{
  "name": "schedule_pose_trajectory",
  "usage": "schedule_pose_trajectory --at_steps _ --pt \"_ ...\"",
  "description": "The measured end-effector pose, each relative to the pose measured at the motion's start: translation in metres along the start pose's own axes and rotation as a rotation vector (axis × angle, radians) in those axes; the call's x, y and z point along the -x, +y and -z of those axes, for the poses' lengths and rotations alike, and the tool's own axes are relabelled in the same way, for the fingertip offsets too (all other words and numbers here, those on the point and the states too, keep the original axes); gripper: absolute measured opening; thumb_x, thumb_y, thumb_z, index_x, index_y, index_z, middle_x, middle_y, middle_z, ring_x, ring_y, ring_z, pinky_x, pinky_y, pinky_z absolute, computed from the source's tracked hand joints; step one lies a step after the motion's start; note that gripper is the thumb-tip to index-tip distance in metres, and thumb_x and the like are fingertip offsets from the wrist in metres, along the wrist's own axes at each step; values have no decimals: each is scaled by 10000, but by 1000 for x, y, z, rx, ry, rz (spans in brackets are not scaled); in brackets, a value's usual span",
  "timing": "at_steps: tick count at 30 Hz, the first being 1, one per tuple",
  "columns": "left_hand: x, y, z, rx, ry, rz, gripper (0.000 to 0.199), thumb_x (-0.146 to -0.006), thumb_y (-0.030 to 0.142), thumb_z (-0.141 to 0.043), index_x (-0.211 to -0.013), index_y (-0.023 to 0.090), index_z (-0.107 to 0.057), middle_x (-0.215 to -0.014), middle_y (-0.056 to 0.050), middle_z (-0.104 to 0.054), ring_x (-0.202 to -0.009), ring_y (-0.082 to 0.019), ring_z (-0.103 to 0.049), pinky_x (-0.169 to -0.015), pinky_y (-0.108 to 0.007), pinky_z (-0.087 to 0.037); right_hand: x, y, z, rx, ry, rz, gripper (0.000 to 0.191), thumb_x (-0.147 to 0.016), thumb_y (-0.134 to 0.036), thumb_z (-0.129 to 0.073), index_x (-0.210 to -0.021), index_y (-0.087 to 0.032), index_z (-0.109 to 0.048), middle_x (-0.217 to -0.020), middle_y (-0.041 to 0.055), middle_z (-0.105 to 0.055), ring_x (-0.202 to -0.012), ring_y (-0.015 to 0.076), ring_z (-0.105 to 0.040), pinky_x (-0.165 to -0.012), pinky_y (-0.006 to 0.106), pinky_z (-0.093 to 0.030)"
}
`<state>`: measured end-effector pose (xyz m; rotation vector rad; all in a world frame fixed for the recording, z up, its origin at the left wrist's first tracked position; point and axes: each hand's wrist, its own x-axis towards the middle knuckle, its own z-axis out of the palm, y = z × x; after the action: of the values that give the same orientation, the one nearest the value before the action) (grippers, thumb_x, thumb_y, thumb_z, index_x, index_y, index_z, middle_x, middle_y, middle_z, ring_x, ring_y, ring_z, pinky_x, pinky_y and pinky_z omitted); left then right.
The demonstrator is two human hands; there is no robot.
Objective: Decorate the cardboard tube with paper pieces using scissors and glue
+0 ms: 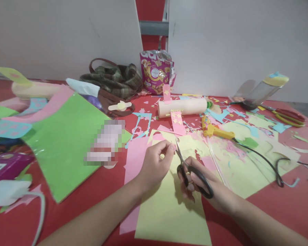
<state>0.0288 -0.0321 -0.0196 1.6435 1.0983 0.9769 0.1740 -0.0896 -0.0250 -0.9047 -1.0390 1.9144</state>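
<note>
My left hand (157, 162) is closed in a pinch over the yellow paper, with a tiny pink scrap (173, 146) at its fingertips. My right hand (199, 181) has its fingers in the black handles of the scissors (199, 176). The narrow blades point up and away, slightly apart, right beside the left fingertips. Beneath both hands lies a yellow sheet (171, 222), partly over a pink sheet (130, 171). Beyond them rests a cream paper tube (190, 107) with pink star-dotted strips on it.
A yellow glue gun (217, 131) with a black cord lies at the right. Green sheets (66, 143) cover the left. Paper scraps (236, 150), a snack bag (156, 71), a plaid bag (113, 78), a clear cup (268, 90) and red-handled scissors (289, 116) lie around.
</note>
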Motion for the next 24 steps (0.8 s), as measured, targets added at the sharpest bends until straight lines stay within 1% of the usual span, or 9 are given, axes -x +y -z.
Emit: schedule_pose_trajectory --at_steps 4,9,14,17,19,21,24 --pt "3 2 -3 48 -17 25 210 -813 254 -375 -634 156 -422 -555 45 -383 -458 -48 -320 -438 -177 -282 -1 1 0 2 1 9 211 -784 -381 -490 -794 -212 -364 -658 -33 -453 -535 89 -443 -516 242 -359" --pt "7 2 -6 77 -17 34 235 -817 253 -380 -606 155 -412 -537 53 -377 -456 -42 -332 -438 -166 -286 -2 -1 -3 4 8 30 203 -784 -377 -490 -811 -215 -370 -771 4 -468 -637 111 -449 -569 256 -369" --pt "12 3 -11 148 -1 48 236 -821 263 -381 -611 164 -425 -491 66 -410 -418 -35 -381 -419 -147 -317 0 -2 -5 102 10 50 170 -814 -376 -434 -806 -208 -405 -800 12 -452 -654 113 -427 -654 284 -367" --pt "14 4 -13 152 3 53 254 -821 263 -378 -592 163 -419 -497 61 -448 -407 -35 -414 -405 -142 -338 3 -3 -7 164 40 21 166 -826 -373 -407 -811 -207 -418 -787 5 -432 -659 116 -410 -680 290 -358" --pt "14 5 -14 138 0 67 248 -818 258 -381 -593 163 -421 -498 55 -461 -413 -41 -436 -402 -144 -352 4 -3 -9 170 62 -23 153 -824 -367 -413 -815 -214 -418 -793 1 -423 -667 118 -408 -678 286 -359" --pt "14 5 -14 105 6 65 232 -814 248 -386 -602 164 -426 -498 49 -467 -441 -52 -463 -421 -149 -370 5 -2 -10 150 75 -71 147 -815 -371 -428 -826 -224 -419 -802 1 -423 -686 124 -420 -670 280 -364" --pt "15 3 -14 11 28 18 236 -811 231 -384 -586 164 -417 -495 42 -463 -484 -65 -478 -476 -165 -383 7 -1 -11 143 82 -112 134 -817 -369 -425 -842 -237 -423 -799 -4 -423 -718 132 -433 -685 282 -365"
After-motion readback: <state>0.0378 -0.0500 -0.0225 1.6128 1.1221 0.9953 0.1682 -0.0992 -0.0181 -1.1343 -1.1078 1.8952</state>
